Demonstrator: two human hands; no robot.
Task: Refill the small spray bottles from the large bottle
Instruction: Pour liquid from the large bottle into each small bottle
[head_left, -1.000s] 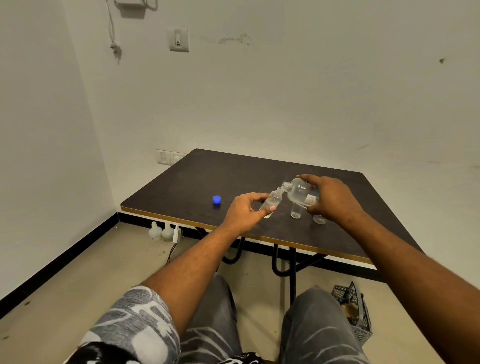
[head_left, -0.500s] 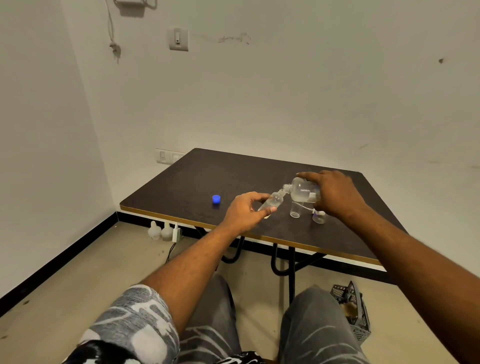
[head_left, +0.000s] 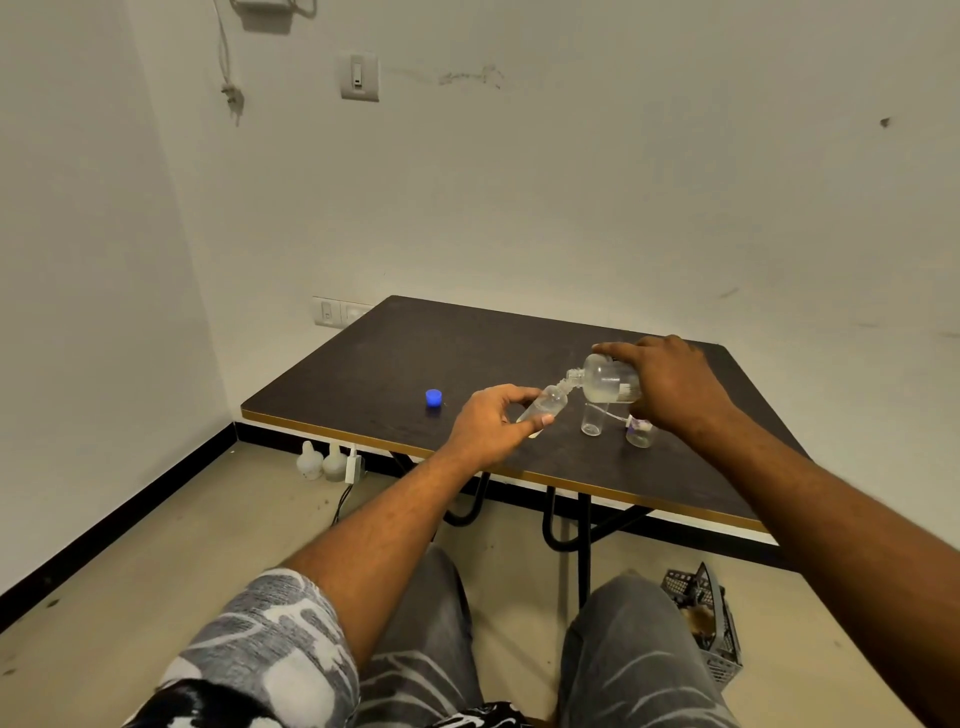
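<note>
The left hand (head_left: 488, 423) grips a small spray bottle (head_left: 545, 405) tilted above the table (head_left: 363, 374); the right hand (head_left: 670, 384) clasps the large bottle (head_left: 605, 382), tipped mouth to mouth; two small bottles (head_left: 592, 418) stand beneath; a blue cap (head_left: 434, 398) lies leftward.

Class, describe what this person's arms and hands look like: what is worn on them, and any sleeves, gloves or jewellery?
Both hands, the left hand and right hand, are bare: no gloves, rings or watch visible. Forearms are uncovered. A grey-and-white patterned short sleeve shows on the left upper arm; the right sleeve is out of view.
</note>
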